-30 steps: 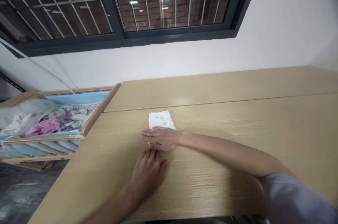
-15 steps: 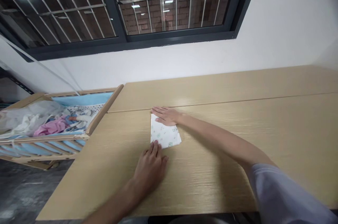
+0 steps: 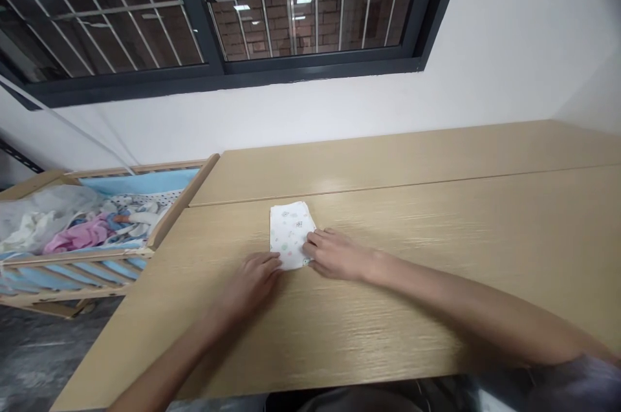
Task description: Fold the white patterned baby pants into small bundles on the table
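A small white cloth printed with tiny coloured motifs lies folded into a narrow, flat rectangle on the light wooden tabletop. Its long side runs away from the viewer, and its far end sits just short of the seam that crosses the tabletop. Its near edge lies flat under fingertips at both corners.

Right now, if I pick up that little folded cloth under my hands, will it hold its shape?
Probably not: the folded cloth looks thin and soft, so its layers would likely flop open. It seems light, and may slide on the smooth table.
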A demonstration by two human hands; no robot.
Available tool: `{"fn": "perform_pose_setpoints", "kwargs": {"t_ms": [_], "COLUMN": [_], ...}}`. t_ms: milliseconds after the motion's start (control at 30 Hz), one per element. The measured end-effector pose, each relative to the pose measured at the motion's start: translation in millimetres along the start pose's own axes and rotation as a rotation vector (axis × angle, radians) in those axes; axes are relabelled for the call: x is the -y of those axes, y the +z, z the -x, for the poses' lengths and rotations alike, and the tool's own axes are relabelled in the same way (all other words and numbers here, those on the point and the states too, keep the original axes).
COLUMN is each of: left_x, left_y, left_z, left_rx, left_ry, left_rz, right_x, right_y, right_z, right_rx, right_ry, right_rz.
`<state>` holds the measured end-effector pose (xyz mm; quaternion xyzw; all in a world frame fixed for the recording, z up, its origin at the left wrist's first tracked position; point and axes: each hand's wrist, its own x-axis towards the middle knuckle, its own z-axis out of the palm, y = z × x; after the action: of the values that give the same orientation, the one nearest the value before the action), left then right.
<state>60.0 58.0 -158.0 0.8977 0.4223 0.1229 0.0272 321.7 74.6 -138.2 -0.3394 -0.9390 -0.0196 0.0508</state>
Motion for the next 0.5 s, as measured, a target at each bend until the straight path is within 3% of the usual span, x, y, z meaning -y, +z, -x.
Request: {"fn": "perform_pose_setpoints", "kwargs": {"t_ms": [133, 267, 400, 500], "left_x": [-10.1, -22.1, -17.5, -4.9], "left_y": [-3.3, -16.9, -32.1, -34.8], "left_z": [0.3, -1.7, -20.8, -45.6], "left_rx": [0.001, -0.073, -0.162, -0.163], "left_ry": [0.01, -0.002, -0.047, -0.117], "left_rz": [0.01, 0.062, 0.042, -0.028], "right_x": [12.2, 15.6, 2.0, -17.9], "right_y": [0.3, -20.1, -36.5, -32.5], "right_z": [12.4, 16.8, 9.5, -3.4], "right_rx": [-0.033, -0.055, -0.093, -0.151], "right_ry": [0.04, 0.138, 0.244, 0.294], "right_rz": [0.057, -0.142, -0.371, -0.488]}}
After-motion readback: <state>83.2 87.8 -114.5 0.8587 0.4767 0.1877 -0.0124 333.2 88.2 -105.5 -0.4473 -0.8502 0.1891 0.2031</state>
